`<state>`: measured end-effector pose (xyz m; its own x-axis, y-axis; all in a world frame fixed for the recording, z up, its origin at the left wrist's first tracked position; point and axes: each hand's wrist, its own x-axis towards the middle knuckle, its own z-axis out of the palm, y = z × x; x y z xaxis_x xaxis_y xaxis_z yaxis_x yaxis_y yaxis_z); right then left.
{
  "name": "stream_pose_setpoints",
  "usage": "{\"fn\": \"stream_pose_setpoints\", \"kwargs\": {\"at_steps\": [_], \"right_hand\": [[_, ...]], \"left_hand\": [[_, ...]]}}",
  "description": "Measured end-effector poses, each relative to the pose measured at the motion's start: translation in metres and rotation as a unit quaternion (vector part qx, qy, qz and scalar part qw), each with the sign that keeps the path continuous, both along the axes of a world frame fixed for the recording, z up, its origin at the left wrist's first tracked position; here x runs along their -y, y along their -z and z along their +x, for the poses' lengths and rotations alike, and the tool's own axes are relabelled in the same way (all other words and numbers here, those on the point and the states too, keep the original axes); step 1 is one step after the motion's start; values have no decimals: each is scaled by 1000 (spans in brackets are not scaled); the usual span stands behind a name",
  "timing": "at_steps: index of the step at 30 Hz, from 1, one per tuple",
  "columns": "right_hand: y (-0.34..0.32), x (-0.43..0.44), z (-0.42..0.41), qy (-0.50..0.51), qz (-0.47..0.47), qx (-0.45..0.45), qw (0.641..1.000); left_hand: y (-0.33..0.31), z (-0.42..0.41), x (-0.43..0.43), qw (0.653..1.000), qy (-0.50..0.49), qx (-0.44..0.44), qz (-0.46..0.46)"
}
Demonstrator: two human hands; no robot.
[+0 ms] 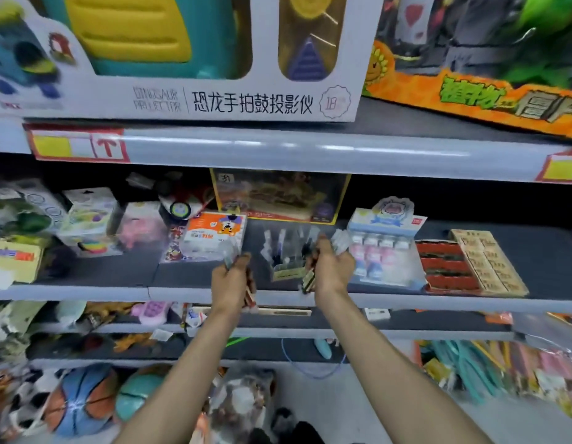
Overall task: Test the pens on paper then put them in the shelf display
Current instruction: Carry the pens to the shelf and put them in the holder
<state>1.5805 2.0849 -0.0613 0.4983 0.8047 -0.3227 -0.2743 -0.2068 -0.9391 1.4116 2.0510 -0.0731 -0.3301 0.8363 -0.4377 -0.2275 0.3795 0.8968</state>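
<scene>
A head-height view of a toy and stationery aisle, blurred by motion. Two bare forearms reach up to the middle shelf (195, 274), a dark grey board.

The left hand (231, 282) is curled tightly round a bundle of pens (250, 294). Red and white ends stick out below the fist, and a greenish tip shows above it. The right hand (332, 267) grips a second bunch of pens (308, 280), with dark barrels below the palm and pale, clear-looking ends above the fingers.

Between the two hands, on the middle shelf, stands a clear display holder (286, 251) with upright compartments and a pale label on its front. A few dark items stand inside it, too blurred to identify. Both bundles are just beside this holder, not in it.

To the right, touching the holder's side, is a blue and white display box (382, 219) holding rows of small pink and blue bottles. Further right is a stack of red trays (448, 264) and a wooden box of blocks (488, 261). To the left lies an orange and white carton (214, 230).

On the shelf above is a white toy box (246, 104) with windows showing a teal and yellow toy. On the lowest level, a basketball (82, 398) sits in a net bag.
</scene>
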Motion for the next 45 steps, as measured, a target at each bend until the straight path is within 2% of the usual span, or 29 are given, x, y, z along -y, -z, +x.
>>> {"fn": "stream_pose_setpoints", "kwargs": {"at_steps": [3,7,11,19,26,31,38,45], "right_hand": [[4,-20,-7,15,36,-2,999],[11,-39,-19,30,94,36,994],[10,-55,-30,68,137,67,986],[25,-71,-50,35,185,159,969],[33,-78,-50,38,181,200,962],[36,-77,-46,20,169,186,968],[35,-61,-40,-9,162,162,973],[37,-36,-27,-32,158,179,971]], "left_hand": [[6,-5,-15,998,-61,19,-20],[15,-2,-26,993,-93,49,-43],[21,6,-25,992,-100,71,-38],[33,5,-18,991,-95,88,-37],[37,-3,-23,990,-107,89,-23],[37,-2,-32,989,-106,104,-16],[25,-3,-56,986,-114,111,41],[21,-6,-97,962,-182,195,59]]}}
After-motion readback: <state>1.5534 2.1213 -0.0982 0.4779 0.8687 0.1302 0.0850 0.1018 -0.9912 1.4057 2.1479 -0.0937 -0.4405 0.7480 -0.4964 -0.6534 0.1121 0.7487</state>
